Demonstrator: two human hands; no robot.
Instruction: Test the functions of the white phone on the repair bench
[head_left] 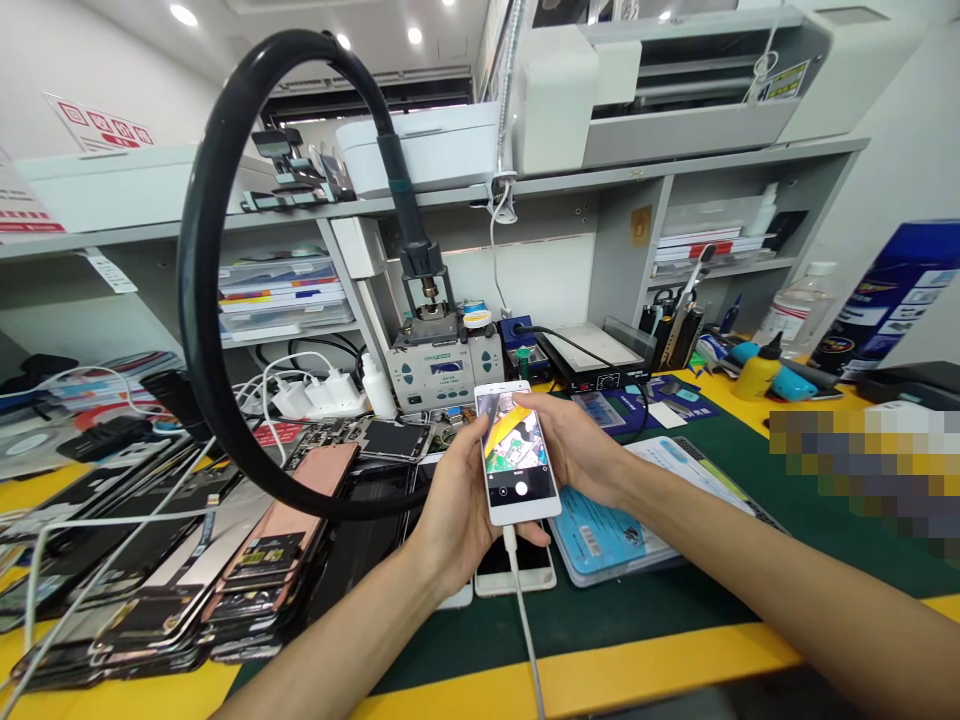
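A white smartphone is held up over the bench, its lit screen showing a camera app with a live picture. My left hand is wrapped round the phone's left side, thumb along the edge. At the upper right edge my right hand also grips it, with fingertips near the top of the screen. A white charging cable is plugged into the bottom and runs down past the bench's front edge. Beneath my hands lies another white-framed phone, partly covered by them.
A thick black hose arches down from the hot air station. Stacked phone parts crowd the left. Right of my hands lies a blue-and-white package on the green mat. Bottles, including a yellow one, stand at the back right.
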